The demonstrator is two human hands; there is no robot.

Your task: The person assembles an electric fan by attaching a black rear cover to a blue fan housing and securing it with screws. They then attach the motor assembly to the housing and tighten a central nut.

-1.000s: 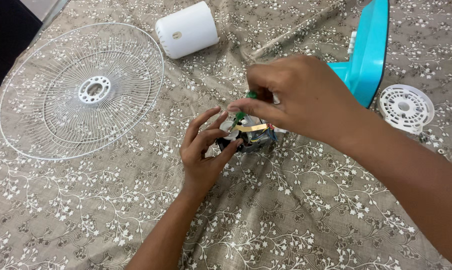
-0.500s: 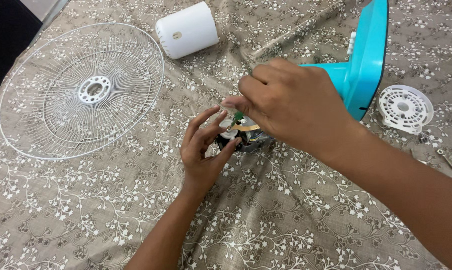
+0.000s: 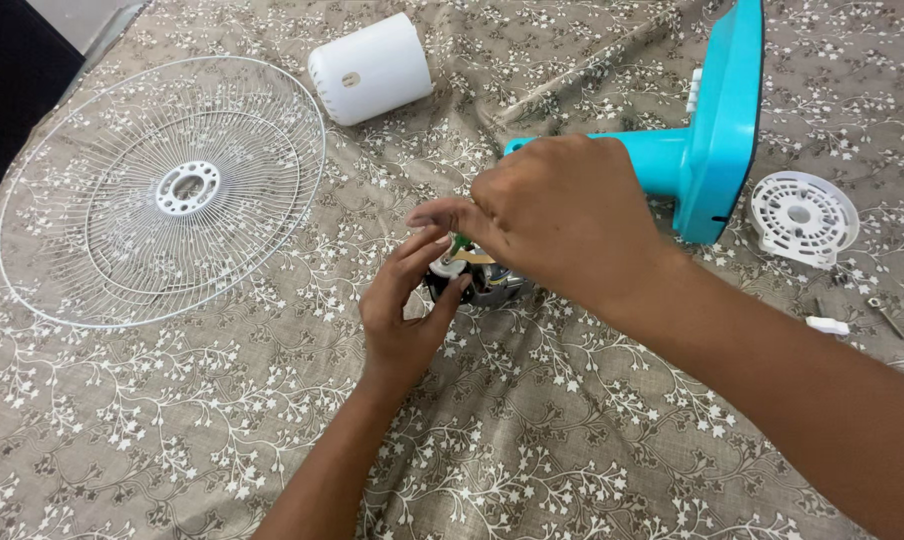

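While small motor is steadied upright on surface by left hand, fingers cupped round it, green-handled tool is pinched by right hand from above. Fan grille parked aside.

Bright, even daylight fills the scene; shadows under the hands are soft and faint. The picture is sharp throughout, with no glare and slight wide-angle stretching at the edges.

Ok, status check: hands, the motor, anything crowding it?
Left hand gripping fan motor on the cloth. Right hand over it, pinching a green-handled tool. Teal fan base just behind; wire grille well off.
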